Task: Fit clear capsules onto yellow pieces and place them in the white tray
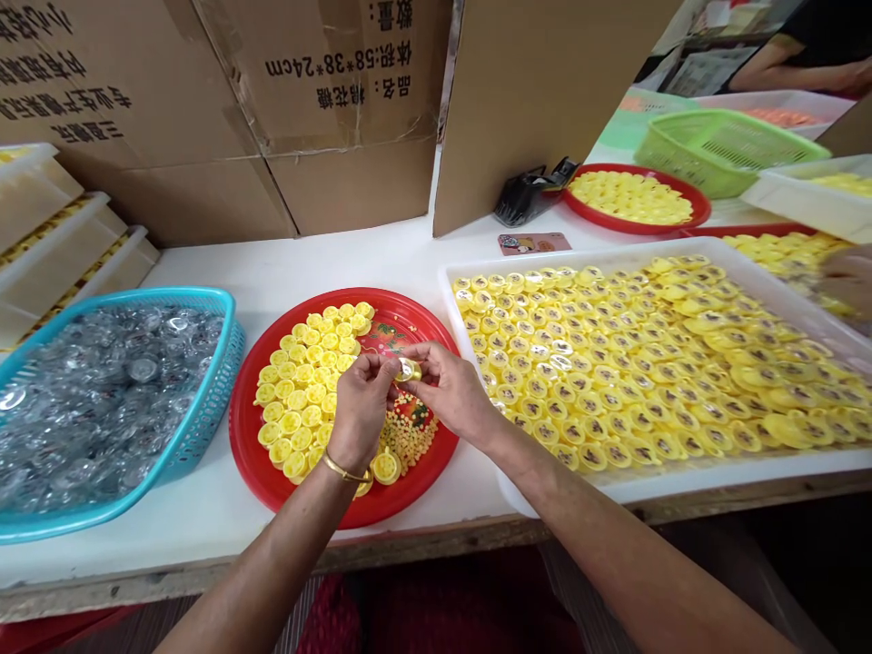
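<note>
My left hand [360,409] and my right hand [446,389] meet over a round red tray [249,436], and together they pinch one small yellow piece with a clear cap [407,370] between their fingertips. A gold bangle sits on my left wrist. Rows of finished yellow pieces [306,391] cover the left half of the red tray. To the right lies a white tray [688,477] packed with several yellow pieces. To the left stands a blue basket [204,427] full of clear plastic caps.
Cardboard boxes [224,100] stand along the back of the white table. Stacked white trays [54,245] sit far left. A second red tray [637,195], a green basket [722,145] and a black tool [531,193] lie at the back right. Another person's arm [783,68] shows top right.
</note>
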A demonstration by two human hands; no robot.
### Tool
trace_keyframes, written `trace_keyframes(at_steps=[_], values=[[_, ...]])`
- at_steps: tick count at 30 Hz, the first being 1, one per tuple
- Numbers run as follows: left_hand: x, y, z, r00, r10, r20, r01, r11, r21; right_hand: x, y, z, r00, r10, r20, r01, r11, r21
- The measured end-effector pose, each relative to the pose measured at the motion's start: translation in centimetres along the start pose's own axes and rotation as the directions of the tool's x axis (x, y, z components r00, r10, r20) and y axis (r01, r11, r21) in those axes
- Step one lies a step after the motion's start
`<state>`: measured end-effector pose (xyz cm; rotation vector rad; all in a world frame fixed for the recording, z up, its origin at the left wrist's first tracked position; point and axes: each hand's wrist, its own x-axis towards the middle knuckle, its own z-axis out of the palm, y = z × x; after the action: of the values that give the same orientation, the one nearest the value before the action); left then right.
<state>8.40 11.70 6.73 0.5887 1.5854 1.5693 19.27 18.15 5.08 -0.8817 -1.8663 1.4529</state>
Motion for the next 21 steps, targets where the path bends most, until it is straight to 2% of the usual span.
trace_keyframes(at_steps=[6, 12, 17, 21], values=[[0.7, 0.6, -0.5, 0.999, 0.028, 0.044, -0.034, 0.989, 0.145, 0.0, 0.3, -0.1, 1.0, -0.006, 0.006, 0.006, 1.0, -0.018], [1.4, 1.7, -1.1, 0.988, 0.046, 0.151, -0.085, 0.96, 0.266, 0.0, 0.2, -0.2, 0.999, -0.039, 0.022, 0.04, 0.999, -0.036], [1.4, 1.8, -1.1, 0.99, 0.036, 0.137, -0.067, 0.97, 0.233, 0.1, 0.0, -0.2, 0.998, -0.054, 0.02, 0.054, 0.998, -0.013], [1.3, 1.5, -0.8, 0.991, -0.027, 0.132, 0.015, 0.996, 0.091, 0.1, -0.1, -0.2, 0.998, -0.057, 0.006, 0.057, 0.998, -0.001]])
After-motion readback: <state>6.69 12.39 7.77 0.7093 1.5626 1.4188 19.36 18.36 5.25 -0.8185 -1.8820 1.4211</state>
